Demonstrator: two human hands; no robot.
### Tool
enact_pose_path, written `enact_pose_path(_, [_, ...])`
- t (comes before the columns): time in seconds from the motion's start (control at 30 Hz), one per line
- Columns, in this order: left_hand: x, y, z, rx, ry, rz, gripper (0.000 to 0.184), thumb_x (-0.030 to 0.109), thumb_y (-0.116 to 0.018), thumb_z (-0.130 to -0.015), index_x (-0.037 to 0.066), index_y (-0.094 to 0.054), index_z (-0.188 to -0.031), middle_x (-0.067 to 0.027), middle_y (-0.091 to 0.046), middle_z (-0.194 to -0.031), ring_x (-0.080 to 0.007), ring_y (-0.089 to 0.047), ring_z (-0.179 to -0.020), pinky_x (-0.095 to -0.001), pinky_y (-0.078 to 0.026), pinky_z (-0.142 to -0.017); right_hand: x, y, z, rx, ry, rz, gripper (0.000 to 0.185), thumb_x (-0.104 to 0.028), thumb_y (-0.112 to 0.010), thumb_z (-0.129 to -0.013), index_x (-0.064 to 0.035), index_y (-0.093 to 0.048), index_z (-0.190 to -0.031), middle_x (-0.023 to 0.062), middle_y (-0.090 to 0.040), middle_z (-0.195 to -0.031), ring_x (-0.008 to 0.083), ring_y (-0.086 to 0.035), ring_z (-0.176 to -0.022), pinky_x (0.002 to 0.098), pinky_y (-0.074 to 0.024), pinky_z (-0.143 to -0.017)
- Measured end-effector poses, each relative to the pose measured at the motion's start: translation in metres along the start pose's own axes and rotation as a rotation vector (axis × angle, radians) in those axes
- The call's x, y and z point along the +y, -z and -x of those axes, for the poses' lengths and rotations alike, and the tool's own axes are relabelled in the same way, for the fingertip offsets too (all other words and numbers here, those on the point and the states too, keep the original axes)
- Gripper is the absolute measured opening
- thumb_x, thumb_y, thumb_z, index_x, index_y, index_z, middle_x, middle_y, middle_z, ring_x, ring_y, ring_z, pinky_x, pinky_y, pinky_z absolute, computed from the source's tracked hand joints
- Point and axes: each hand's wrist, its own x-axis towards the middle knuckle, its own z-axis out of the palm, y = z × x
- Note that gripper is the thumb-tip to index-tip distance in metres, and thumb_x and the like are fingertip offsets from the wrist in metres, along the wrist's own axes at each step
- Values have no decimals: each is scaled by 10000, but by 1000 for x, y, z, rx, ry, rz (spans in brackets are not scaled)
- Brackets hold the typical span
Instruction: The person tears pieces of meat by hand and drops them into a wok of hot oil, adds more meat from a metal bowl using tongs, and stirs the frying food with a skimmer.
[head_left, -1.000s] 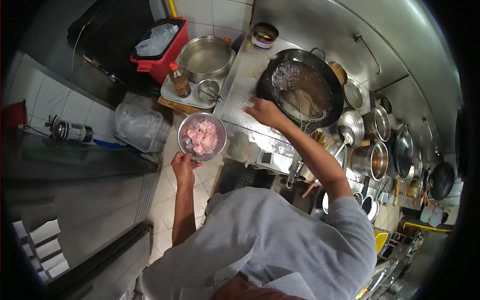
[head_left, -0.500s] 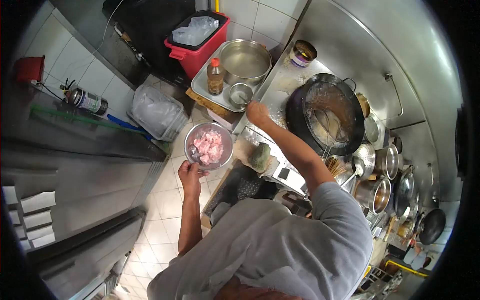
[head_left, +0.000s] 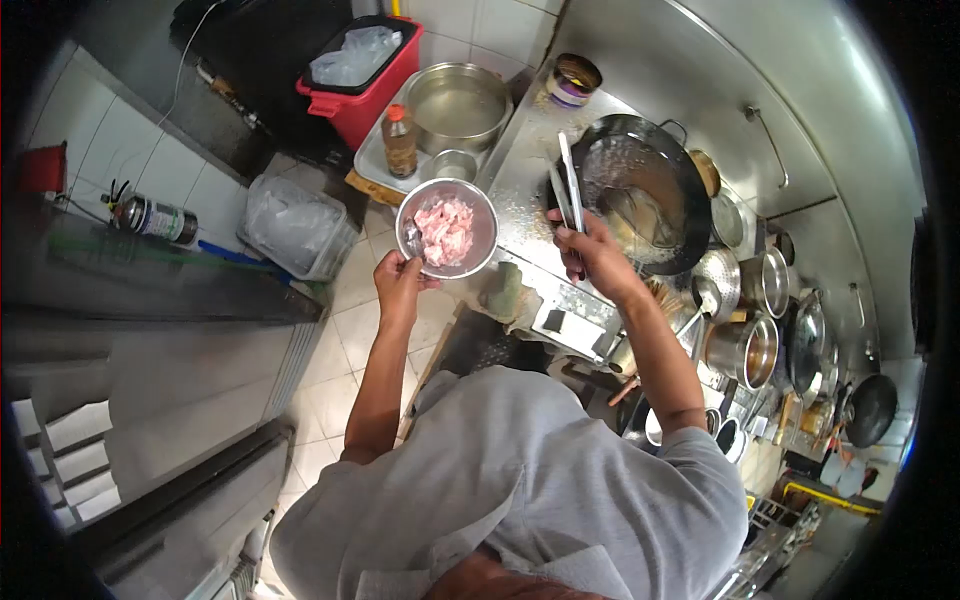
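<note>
Steel counter (head_left: 525, 215), wet and glossy, runs up the middle of the kitchen, with a raised metal wall curving along its right side. To its left, the tray (head_left: 368, 158) ends in a low rim, carrying a red-capped bottle (head_left: 400, 145), a broad metal pot (head_left: 506, 105) and a small metal cup (head_left: 455, 165). From where I stand, the tight side is the right: the wok (head_left: 695, 195) fills that part of the counter, its dark rim close to the tongs (head_left: 568, 185), and the pans crowd beyond it. There's more room on the left, where tiled floor (head_left: 350, 335) shows below the bowl (head_left: 486, 222) and around the forearm. Between bowl and tongs a strip of counter lies open. The left hand (head_left: 402, 282) reaches forward, fingers closed on the near edge of the bowl, thumb over the rim; pale pink pieces of raw meat (head_left: 445, 232) sit inside. The bowl overlaps the tray's lower edge in the view, though I can't tell how high above it the bowl is. Over at the wok's near left side, the right hand (head_left: 598, 260) has its fingers curled shut around the tongs, whose two arms point away from the person, tips slightly apart, gripping nothing.
</note>
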Motion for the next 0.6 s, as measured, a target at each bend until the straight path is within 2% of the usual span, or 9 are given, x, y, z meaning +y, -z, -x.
enact_pose_path(0.03, [3,-14,-1,-14,-4,2,54,20,-542,-874,8,-541,-822,-79,-594,-771,-138,-612,-610,-305,-602,-552,0,3,4,45,27,224,299,-270,-562,-968,-34,-537,-1151,1,-564,-817,115,-516,-634,270,-428,-562])
enact_pose_path(0.1, [7,-40,0,-38,-56,-9,46,0,-566,-868,-39,-553,-848,-108,-611,-791,-151,-630,-588,-279,-598,-522,2,15,5,164,189,919,383,-320,-561,-964,9,-492,-1147,201,-636,-811,325,-628,-719,409,-476,-661])
enact_pose_path(0.17, [0,-59,-3,-58,-64,-4,41,2,-569,-866,-35,-557,-852,-111,-619,-800,-153,-639,-596,-264,-595,-522,-3,18,26,213,326,1132,366,-316,-562,-958,22,-510,-1089,264,-616,-790,415,-629,-810,462,-476,-708])
enact_pose_path(0.2, [-4,-69,-4,-68,-61,13,38,-1,-567,-866,-34,-557,-850,-110,-620,-801,-155,-644,-608,-263,-594,-517,-2,23,31,216,330,1144,347,-311,-573,-940,21,-534,-1034,266,-634,-840,433,-623,-855,482,-481,-728])
enact_pose_path(0.3, [-8,-96,3,-86,-65,43,29,-13,-564,-864,-34,-553,-848,-110,-618,-815,-164,-655,-636,-271,-602,-517,-14,40,48,161,295,1294,334,-307,-597,-914,16,-559,-990,259,-637,-846,423,-629,-852,496,-486,-734])
enact_pose_path(0.33, [-9,-104,5,-86,-65,35,26,-17,-563,-865,-36,-551,-850,-110,-616,-821,-165,-653,-633,-275,-608,-521,-14,44,52,181,351,1347,295,-288,-622,-881,3,-588,-914,232,-649,-850,406,-644,-829,492,-499,-714])
enact_pose_path(0.37, [-10,-112,7,-86,-65,27,24,-22,-561,-865,-38,-550,-851,-111,-613,-827,-166,-651,-630,-280,-613,-524,-13,49,54,184,352,1344,295,-288,-622,-881,3,-588,-914,232,-649,-850,406,-644,-829,492,-499,-714])
enact_pose_path(0.43, [-13,-125,13,-95,-72,11,24,-22,-562,-867,-38,-550,-852,-109,-607,-835,-166,-648,-635,-280,-618,-530,-8,61,53,185,395,1542,267,-272,-637,-863,-7,-610,-885,201,-658,-843,396,-653,-783,471,-517,-689])
enact_pose_path(0.6, [-16,-153,22,-119,-107,-53,32,5,-557,-887,-18,-545,-868,-107,-626,-837,-165,-652,-670,-292,-621,-565,5,76,52,222,456,1611,230,-246,-627,-857,-17,-621,-874,189,-661,-843,387,-656,-754,455,-528,-677])
